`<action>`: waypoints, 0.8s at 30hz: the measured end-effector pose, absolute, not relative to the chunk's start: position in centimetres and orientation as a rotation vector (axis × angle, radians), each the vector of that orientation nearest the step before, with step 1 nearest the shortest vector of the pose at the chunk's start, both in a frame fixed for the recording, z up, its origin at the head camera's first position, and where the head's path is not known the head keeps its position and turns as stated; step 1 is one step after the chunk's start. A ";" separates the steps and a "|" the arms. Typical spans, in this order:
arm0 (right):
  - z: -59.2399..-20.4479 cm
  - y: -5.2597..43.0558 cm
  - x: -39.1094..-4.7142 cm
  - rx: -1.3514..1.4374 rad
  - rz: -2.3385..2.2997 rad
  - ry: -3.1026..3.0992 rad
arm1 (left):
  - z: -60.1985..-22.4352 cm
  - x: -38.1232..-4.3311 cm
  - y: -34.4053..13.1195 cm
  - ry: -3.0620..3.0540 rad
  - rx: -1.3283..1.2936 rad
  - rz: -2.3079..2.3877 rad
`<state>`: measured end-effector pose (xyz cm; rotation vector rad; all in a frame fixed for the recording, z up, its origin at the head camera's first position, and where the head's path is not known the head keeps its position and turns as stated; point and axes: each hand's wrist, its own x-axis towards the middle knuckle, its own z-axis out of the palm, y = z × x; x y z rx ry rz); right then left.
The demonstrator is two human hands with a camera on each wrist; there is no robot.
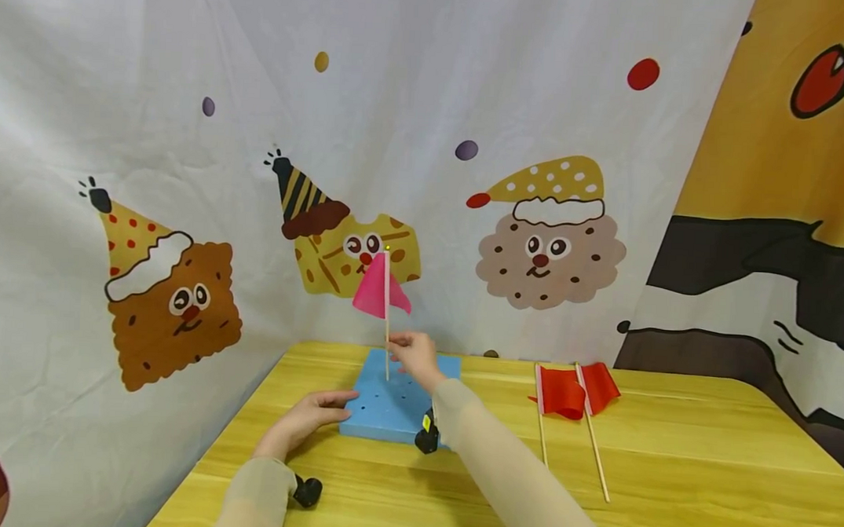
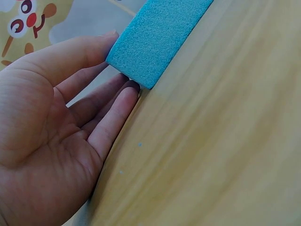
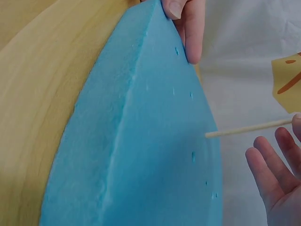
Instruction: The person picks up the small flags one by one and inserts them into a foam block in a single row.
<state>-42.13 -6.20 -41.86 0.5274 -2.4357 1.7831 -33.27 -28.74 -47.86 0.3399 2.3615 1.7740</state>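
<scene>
A pink pennant flag (image 1: 374, 286) on a thin wooden stick stands upright over a blue foam block (image 1: 380, 419). My right hand (image 1: 415, 357) pinches its stick between thumb and fingers. In the right wrist view, the stick (image 3: 249, 128) slants in, its lower tip right at the face of the block, near several small holes. My left hand (image 1: 309, 418) rests against the block's left side with fairly straight fingers. Close up, that hand (image 2: 42, 108) touches the block's corner (image 2: 150, 42), one digit at the top edge and others lower beside the table.
Two red flags (image 1: 561, 391) on wooden sticks lie on the table (image 1: 697, 448) to the right of the block. Behind the table hangs a white cloth (image 1: 430, 83) printed with cartoon snacks in party hats.
</scene>
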 end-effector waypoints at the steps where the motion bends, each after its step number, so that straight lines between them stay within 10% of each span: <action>1: -41.9 -6.0 -42.1 0.526 1.790 -2.437 | -47.8 -33.3 -28.7 2.360 0.338 1.775; 24: -42.5 12.1 -39.1 0.441 1.910 -2.490 | -48.0 -33.2 -29.1 2.381 0.418 1.723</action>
